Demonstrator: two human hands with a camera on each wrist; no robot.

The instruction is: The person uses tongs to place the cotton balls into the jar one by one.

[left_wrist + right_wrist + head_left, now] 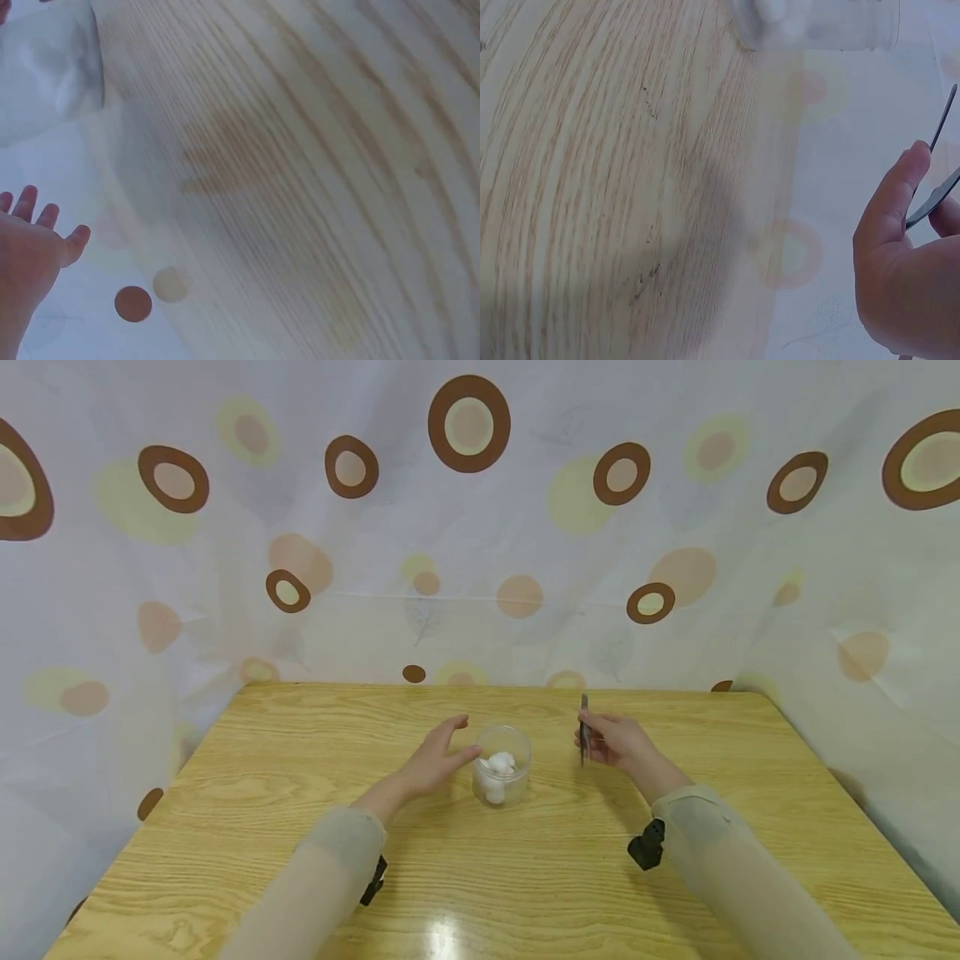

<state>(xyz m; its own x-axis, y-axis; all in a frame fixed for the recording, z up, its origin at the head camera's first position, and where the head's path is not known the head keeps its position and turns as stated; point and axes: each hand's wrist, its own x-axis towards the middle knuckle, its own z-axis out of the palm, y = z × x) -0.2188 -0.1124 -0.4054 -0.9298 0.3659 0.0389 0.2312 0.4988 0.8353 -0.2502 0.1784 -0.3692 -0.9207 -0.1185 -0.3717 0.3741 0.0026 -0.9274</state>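
On the table stands a clear round jar (522, 781) with several white cotton balls (498, 765) inside. Just left of the jar is my left hand (433, 762), thumb and fingers spread apart with nothing held; its thumb reaches the jar's side, though contact is hard to tell. In the left wrist view the left hand (34, 251) shows loose fingers. To the right of the jar, my right hand (621, 745) pinches dark metal tweezers (583, 733), held upright. The right wrist view shows the two separated arms of the tweezers (933, 204) between thumb and fingers.
The wood-grain table (480, 877) has a patterned curtain (480, 527) along its back and sides. Small black cameras (647, 845) are strapped at both wrists. The jar also shows at the top of the right wrist view.
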